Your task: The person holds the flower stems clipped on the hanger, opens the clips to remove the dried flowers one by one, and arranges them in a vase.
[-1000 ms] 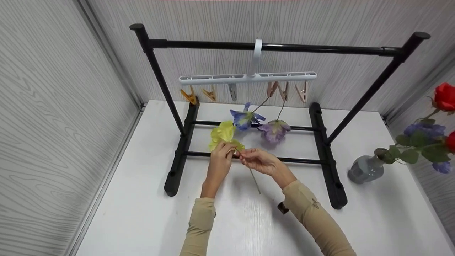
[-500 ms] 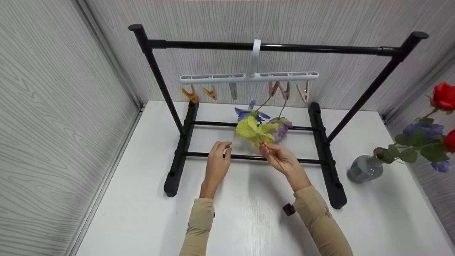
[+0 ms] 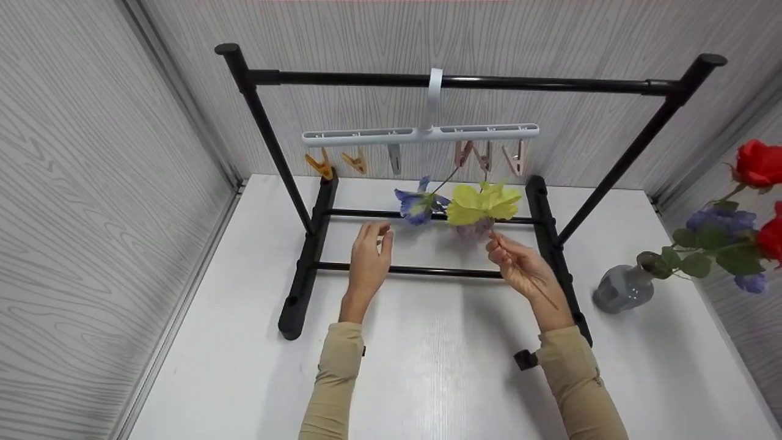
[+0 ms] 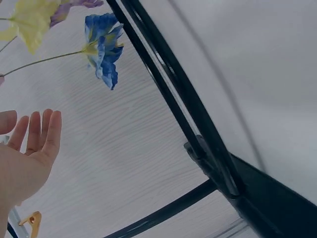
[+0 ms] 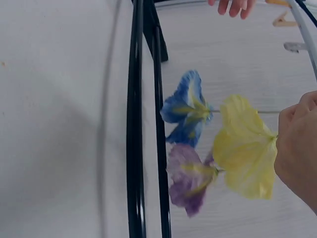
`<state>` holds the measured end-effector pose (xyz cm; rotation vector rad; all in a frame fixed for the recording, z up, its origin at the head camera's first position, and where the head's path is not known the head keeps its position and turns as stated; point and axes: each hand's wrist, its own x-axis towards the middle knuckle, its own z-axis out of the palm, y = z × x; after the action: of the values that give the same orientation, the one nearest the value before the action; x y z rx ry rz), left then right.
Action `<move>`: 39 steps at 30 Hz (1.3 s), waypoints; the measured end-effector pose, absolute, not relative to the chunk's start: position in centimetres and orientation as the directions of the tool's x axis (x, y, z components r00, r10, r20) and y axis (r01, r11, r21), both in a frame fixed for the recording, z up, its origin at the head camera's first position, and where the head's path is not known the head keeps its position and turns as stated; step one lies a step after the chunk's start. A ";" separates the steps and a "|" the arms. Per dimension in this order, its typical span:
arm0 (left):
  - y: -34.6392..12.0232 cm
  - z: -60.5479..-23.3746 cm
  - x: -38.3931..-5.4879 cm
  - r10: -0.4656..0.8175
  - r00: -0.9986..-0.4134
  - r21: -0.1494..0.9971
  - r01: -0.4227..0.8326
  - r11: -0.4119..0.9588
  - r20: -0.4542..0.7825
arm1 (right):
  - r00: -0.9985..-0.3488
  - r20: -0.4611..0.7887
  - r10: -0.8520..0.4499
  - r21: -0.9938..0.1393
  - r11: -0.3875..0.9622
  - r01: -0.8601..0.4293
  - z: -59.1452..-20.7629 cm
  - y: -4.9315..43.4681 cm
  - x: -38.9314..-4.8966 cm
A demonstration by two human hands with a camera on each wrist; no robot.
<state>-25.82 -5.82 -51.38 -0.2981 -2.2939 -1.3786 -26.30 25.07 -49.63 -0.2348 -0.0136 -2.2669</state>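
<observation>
My right hand (image 3: 522, 266) pinches the thin stem of a yellow artificial flower (image 3: 482, 203), whose bloom points away from me in the head view. Behind that bloom, a purple flower (image 5: 187, 178) hangs partly hidden. To its left a blue flower (image 3: 416, 205) dangles head down by its stem from a pink clothespin (image 3: 462, 154). My left hand (image 3: 369, 253) hovers left of the flowers, fingers relaxed, holding nothing; the left wrist view shows its fingers (image 4: 34, 131) extended. Several clothespins line the white clip hanger (image 3: 421, 134) above.
A black rack (image 3: 366, 79) carries the hanger on its top bar; its lower bars (image 3: 421, 271) cross below the hands. At the right stands a grey glass vase (image 3: 623, 288) with red roses (image 3: 759, 163) and blue flowers leaning out. Walls close in at the back and sides.
The right hand has carried the yellow flower away from the left hand, rightward and up, in front of the purple flower. The left hand has let go of it and moved slightly forward.
</observation>
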 end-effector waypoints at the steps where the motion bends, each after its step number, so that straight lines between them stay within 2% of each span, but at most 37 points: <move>1: -5.8 -51.2 -26.1 -0.038 -0.883 0.788 0.398 0.470 0.468 | -0.644 0.173 -0.746 -0.063 -0.660 0.748 -49.5 25.5 -26.2; 11: -3.5 -49.1 -29.7 0.014 -0.903 0.828 0.401 0.392 0.430 | -0.728 0.154 -0.668 -0.083 -0.743 0.664 -48.5 28.0 -25.6; 15: -2.1 -48.0 -31.0 0.039 -0.910 0.850 0.400 0.342 0.413 | -0.732 0.167 -0.660 -0.093 -0.750 0.655 -48.5 28.6 -25.5; 21: -0.3 -46.3 -32.7 0.153 -0.941 0.886 0.337 0.318 0.303 | -0.740 0.170 -0.651 -0.089 -0.758 0.646 -48.4 29.0 -25.5; 27: 0.6 -45.9 -34.0 0.229 -0.945 0.909 0.296 0.292 0.234 | -0.725 0.169 -0.668 -0.115 -0.744 0.658 -48.4 29.0 -25.4; 32: 0.7 -45.9 -33.9 0.242 -0.933 0.876 0.338 0.345 0.265 | -0.742 0.160 -0.651 -0.162 -0.759 0.631 -47.9 29.6 -25.2; 39: 0.0 -47.4 -32.7 0.205 -0.879 0.766 0.476 0.432 0.431 | -0.815 0.155 -0.559 -0.284 -0.815 0.505 -46.4 30.9 -25.0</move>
<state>-32.73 0.02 -47.45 -0.5905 -2.4148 -1.4247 -25.01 30.89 -46.38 -0.3113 0.3104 -2.5335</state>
